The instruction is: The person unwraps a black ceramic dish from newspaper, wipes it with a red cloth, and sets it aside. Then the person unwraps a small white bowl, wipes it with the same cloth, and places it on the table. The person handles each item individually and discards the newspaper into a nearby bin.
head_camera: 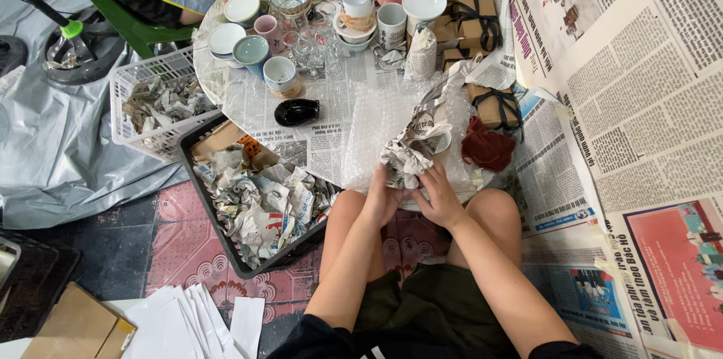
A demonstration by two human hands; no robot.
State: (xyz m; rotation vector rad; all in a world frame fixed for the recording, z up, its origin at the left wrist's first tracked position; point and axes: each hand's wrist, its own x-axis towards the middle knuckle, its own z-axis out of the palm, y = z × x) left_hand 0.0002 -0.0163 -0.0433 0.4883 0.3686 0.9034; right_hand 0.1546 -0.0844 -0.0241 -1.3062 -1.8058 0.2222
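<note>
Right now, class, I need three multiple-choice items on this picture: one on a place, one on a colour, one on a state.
1. Where is the black crate?
A. Left of the knees
B. On the table
C. Behind the boxes

2. What colour is the cloth pouch?
A. Green
B. Dark red
C. White

3. What are both hands doing?
A. Resting on the knees
B. Holding a cup part-wrapped in newspaper
C. Tying a ribbon

Answers:
1 A, it sits on the floor there.
2 B, it shows by the bubble wrap.
3 B, left hand and right hand grip the cup.
</note>
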